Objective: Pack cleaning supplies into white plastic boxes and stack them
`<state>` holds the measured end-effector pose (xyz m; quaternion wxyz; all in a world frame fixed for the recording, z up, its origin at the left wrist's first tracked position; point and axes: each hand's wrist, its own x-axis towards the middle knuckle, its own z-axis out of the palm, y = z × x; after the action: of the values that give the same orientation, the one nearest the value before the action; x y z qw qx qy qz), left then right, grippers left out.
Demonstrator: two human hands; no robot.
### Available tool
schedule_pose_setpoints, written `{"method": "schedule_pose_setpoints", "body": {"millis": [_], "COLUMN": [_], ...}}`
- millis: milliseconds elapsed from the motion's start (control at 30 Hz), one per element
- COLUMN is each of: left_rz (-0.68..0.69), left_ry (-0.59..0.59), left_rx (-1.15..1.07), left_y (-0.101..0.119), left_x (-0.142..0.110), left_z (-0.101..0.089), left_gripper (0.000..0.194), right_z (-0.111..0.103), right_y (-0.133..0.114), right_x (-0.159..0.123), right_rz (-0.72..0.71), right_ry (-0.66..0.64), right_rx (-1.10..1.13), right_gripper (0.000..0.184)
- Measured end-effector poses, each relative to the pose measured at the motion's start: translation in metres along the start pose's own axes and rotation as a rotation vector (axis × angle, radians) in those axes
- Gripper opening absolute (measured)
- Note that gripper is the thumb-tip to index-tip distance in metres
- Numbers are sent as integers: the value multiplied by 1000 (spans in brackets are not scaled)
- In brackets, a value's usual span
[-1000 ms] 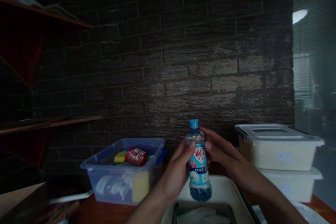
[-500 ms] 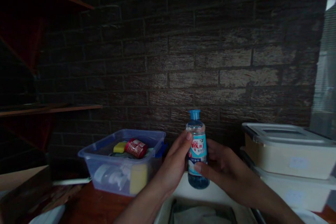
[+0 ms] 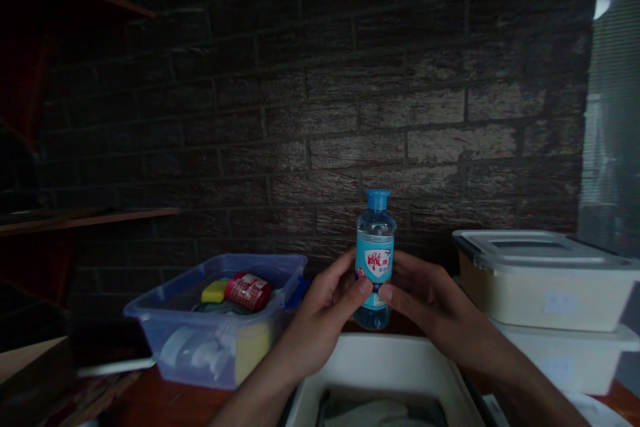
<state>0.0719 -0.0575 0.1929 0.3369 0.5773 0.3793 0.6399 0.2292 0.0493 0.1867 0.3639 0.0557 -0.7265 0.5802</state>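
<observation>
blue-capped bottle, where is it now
In the head view, right of centre, the bottle is held upright between the left hand and right hand, before the brick wall.

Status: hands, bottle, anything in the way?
Left hand and right hand both gripping blue-capped bottle. Bottle upright, appearing just above white bin in view. Thumbs partly covering its label.

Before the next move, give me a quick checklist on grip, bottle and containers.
1. Grip: left hand and right hand both on the bottle: ok.
2. Bottle roughly upright: ok.
3. Blue cap on: ok.
4. Cap screwed tight: cannot tell.
5. White bin open at the top: ok.
6. Red jar inside the bluish bin, not beside it: ok.
</observation>
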Motion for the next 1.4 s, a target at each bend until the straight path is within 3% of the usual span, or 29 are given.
{"method": "schedule_pose_setpoints", "body": {"millis": [100, 333, 567, 967, 1133, 1400], "left_rz": [-22, -98, -77, 66, 67, -14], "left_ry": [19, -105, -93, 10, -22, -97], "left_rx": [-37, -158, -88, -132, -137, -137], "left_y": [-1, -3, -4, -11, -12, -14], "left_x": [0, 3, 7, 14, 14, 12], "left_z": [-4, -9, -14, -15, -16, -18], "left_gripper": [50, 53, 51, 59, 63, 54], "right_z": [-2, -7, -10, -8, -10, -13], "right_y": [-1, 1, -3, -5, -4, -2], "right_x": [0, 3, 0, -2, -1, 2], "right_rz": [32, 135, 139, 134, 112, 101], "right_ry": [20, 26, -23, 39, 7, 11], "right_rx": [33, 67, 96, 3, 19, 14], "right_gripper": [37, 45, 44, 48, 48, 48]}}
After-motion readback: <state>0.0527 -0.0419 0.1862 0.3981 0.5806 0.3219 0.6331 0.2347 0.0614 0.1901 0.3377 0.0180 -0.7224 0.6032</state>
